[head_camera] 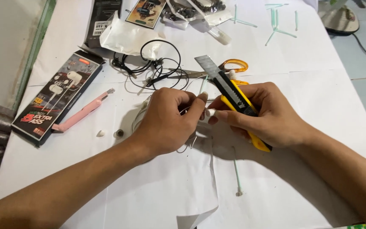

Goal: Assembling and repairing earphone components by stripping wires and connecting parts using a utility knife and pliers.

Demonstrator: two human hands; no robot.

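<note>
The white earbud (209, 113) is near the middle of the tabletop (318, 85), held just above it between the two hands. The left hand (170, 123) pinches its thin white wire (189, 111) between thumb and forefinger, and the grip is pressed together on it. The right hand (267, 114) is closed around a yellow knife (234, 95), and its fingertips (222, 114) also touch the earbud.

I judge the earbud very light and smooth, so it can slip easily; the wire is soft and bends at once. It seems better to hold the hard body of the earbud, not the wire, because the thin wire could tear. The knife blade is pushed out and points to the far edge, so it needs care near the fingers.

Behind the hands lie orange scissors (234, 65) and a black earphone cable (153, 63), tangled. Toward the left edge lie a pink tool (81, 112), a dark earphone box (54, 99), a small white tip (101, 134) and a small dark ring (119, 133). A green stick (237, 176) lies near the front edge, and more of them lie at the far right corner.

Much is hidden. The hands cover most of the earbud and the place where the wire enters it. I cannot tell if the blade touches anything. Part of the wire goes under the left palm. The packages at the far edge are cut off.
</note>
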